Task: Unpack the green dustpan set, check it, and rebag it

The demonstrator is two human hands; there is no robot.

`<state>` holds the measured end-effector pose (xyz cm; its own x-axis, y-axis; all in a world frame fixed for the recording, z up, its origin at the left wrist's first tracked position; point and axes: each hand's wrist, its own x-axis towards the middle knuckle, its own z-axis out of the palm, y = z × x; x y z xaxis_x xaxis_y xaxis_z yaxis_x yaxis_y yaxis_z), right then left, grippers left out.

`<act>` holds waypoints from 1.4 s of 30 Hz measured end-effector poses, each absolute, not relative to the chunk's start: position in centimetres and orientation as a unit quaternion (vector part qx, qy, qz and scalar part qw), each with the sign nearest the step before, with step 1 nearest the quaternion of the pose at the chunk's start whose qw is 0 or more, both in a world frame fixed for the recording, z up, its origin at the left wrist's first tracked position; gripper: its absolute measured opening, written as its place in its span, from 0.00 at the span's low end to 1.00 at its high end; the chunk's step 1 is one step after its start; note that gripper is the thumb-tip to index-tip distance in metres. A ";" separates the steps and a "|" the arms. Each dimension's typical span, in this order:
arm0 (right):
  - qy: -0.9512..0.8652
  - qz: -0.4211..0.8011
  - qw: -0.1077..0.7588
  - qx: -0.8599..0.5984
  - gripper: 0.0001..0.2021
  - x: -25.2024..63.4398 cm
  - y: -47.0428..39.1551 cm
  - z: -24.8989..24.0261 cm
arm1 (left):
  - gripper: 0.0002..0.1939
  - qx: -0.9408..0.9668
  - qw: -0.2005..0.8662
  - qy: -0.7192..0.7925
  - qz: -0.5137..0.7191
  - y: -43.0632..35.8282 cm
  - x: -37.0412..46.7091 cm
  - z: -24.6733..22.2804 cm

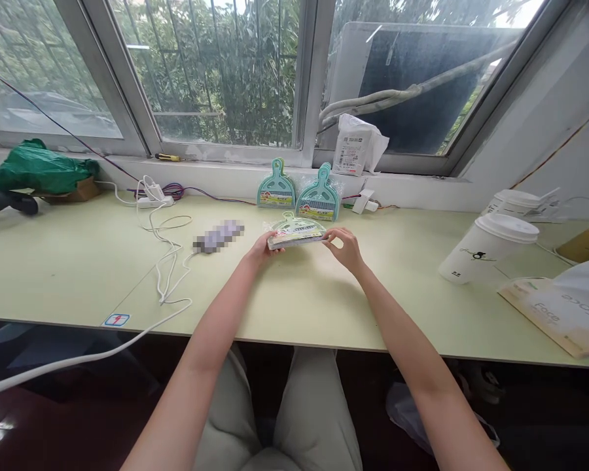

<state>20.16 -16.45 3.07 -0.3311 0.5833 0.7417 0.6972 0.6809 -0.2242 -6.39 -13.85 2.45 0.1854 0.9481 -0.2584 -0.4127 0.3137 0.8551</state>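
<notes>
Between my two hands is a wrapped green brush-and-dustpan set (pixel 297 232), tilted low over the pale green table (pixel 304 307) with its handle pointing away from me. My left hand (pixel 265 247) grips its left end, fingers underneath. At the right end, my right hand (pixel 342 245) pinches the edge between thumb and fingertips. Just behind stand two similar turquoise sets, a left one (pixel 276 186) and a right one (pixel 319 194), upright against the wall below the window.
White cables (pixel 164 275) and a pixelated object (pixel 219 236) lie to the left. White cups (pixel 488 245) and a tissue pack (pixel 559 304) are on the right. A green bag (pixel 39 170) sits at the far left, a white package (pixel 356 147) on the sill.
</notes>
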 end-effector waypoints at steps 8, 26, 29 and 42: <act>-0.836 -0.212 0.291 -0.414 0.11 19.5 -17.8 3.4 | 0.19 0.299 0.695 0.420 0.501 -13.7 -6.8 2.2; -0.821 -0.004 0.409 -0.399 0.17 19.4 -16.5 1.3 | 0.18 0.328 0.742 0.355 0.465 -14.1 -6.8 1.2; -0.820 0.030 0.407 -0.401 0.15 19.5 -16.3 1.0 | 0.17 0.330 0.738 0.355 0.470 -14.2 -6.7 1.4; -0.731 0.058 0.494 -0.467 0.14 20.1 -16.0 1.0 | 0.25 0.443 0.785 0.242 0.359 -14.5 -6.1 1.1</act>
<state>20.13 -15.98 0.96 -0.0755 0.7393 0.6692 0.6255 0.5578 -0.5456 -6.13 -14.54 1.13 0.6254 0.7778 -0.0623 -0.3497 0.3507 0.8687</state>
